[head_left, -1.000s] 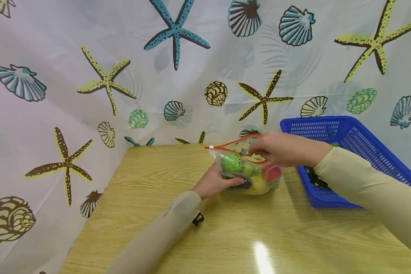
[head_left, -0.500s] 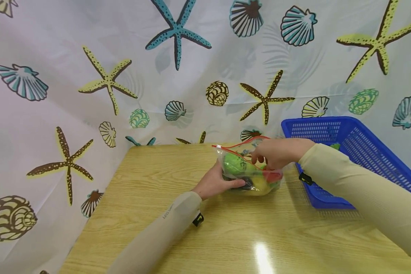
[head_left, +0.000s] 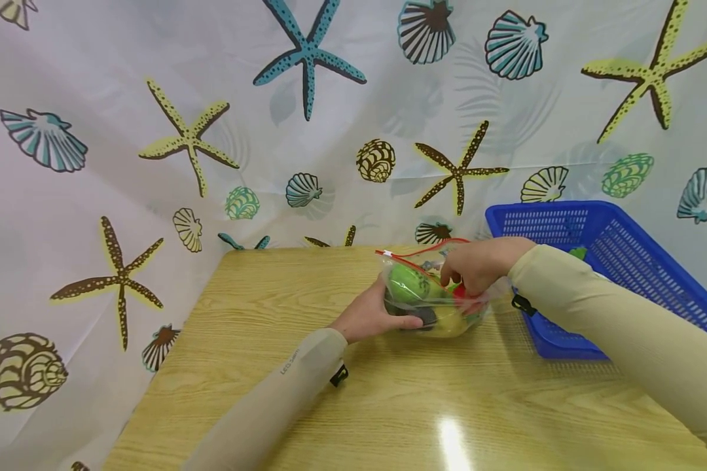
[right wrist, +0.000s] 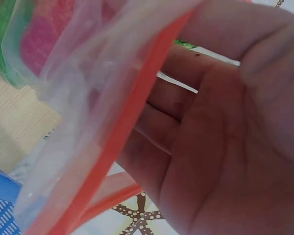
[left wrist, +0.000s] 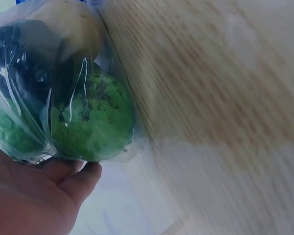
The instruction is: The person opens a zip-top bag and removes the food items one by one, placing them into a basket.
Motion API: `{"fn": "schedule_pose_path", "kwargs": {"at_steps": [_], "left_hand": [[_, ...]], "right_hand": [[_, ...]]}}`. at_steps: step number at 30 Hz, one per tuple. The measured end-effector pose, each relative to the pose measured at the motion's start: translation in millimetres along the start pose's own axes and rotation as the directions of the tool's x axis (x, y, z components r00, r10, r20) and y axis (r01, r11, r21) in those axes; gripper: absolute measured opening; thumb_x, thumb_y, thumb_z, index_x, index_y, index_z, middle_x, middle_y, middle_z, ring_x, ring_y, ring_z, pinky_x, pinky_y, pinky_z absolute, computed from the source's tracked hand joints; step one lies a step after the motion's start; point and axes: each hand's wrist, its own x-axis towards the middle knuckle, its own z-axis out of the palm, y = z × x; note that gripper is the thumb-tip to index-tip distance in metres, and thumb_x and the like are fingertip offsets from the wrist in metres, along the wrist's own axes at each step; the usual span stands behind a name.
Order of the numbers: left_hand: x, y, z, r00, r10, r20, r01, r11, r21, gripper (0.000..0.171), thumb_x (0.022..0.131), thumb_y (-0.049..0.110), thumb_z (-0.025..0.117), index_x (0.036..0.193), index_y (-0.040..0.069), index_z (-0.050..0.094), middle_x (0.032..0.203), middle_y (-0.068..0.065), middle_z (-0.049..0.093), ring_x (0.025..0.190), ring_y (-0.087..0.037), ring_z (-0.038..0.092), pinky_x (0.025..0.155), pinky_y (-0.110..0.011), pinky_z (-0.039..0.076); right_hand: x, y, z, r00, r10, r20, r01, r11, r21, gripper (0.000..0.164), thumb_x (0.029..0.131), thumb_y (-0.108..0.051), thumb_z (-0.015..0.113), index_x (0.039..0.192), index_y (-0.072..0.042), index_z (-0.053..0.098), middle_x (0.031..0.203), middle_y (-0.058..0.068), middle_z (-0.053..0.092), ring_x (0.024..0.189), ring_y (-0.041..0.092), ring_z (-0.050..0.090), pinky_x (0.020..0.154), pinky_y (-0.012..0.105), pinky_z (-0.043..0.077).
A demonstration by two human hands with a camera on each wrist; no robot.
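Gripping the left side of a clear bag (head_left: 438, 313) with the left hand (head_left: 368, 315), with thumb laid across the front and fingers around behind; reaching through the unzipped mouth with the right hand (head_left: 476, 263), past a red zip edge (right wrist: 122, 122), with fingers pointing down at a red item (head_left: 462, 296); impossible to tell whether pinching or merely touching there, with fingertips hidden; resting, bag and contents together, on a wooden table (head_left: 271, 288), just left of a blue basket (head_left: 571, 348); packed inside the film with a green fruit-like item (left wrist: 95, 117) speckled dark, a dark item (head_left: 422, 316) under the left thumb and a yellowish item (head_left: 450, 322); backed by a white cloth (head_left: 342, 203) printed with starfish and shells.
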Motion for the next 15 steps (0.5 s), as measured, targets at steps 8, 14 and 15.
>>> {"fn": "schedule_pose_path", "kwargs": {"at_steps": [8, 14, 15], "left_hand": [[0.6, 3.1, -2.0, 0.993, 0.103, 0.055, -0.102, 0.995, -0.023, 0.102, 0.065, 0.059, 0.079, 0.146, 0.037, 0.019, 0.138, 0.012, 0.041, 0.119, -0.005, 0.039, 0.1, -0.048, 0.038], [-9.0, 25.2, -9.5, 0.989, 0.127, 0.075, -0.119, 0.988, -0.099, 0.091, 0.071, 0.04, 0.083, 0.143, 0.027, 0.03, 0.133, 0.01, 0.047, 0.115, -0.006, 0.043, 0.1, -0.047, 0.038], [-10.4, 28.1, -10.3, 0.99, 0.122, 0.072, -0.114, 0.989, -0.097, 0.09, 0.071, 0.038, 0.083, 0.143, 0.025, 0.031, 0.132, 0.01, 0.048, 0.114, -0.006, 0.044, 0.1, -0.046, 0.039]], "right_hand": [[6.3, 6.3, 2.6, 0.998, -0.047, -0.044, 0.046, 0.999, -0.023, 0.042, 0.075, 0.005, 0.062, 0.114, -0.011, 0.069, 0.098, 0.006, 0.066, 0.082, 0.016, 0.056, 0.069, 0.034, 0.054], [4.5, 9.8, 1.6, 0.977, -0.095, -0.192, 0.096, 0.995, -0.005, 0.033, 0.079, -0.003, 0.065, 0.112, -0.008, 0.067, 0.097, 0.004, 0.063, 0.08, 0.015, 0.053, 0.066, 0.032, 0.051], [2.4, 9.7, -0.2, 0.97, -0.096, -0.223, 0.101, 0.995, 0.011, 0.034, 0.081, -0.005, 0.065, 0.114, -0.008, 0.066, 0.099, 0.004, 0.063, 0.081, 0.015, 0.054, 0.067, 0.033, 0.052]]}}
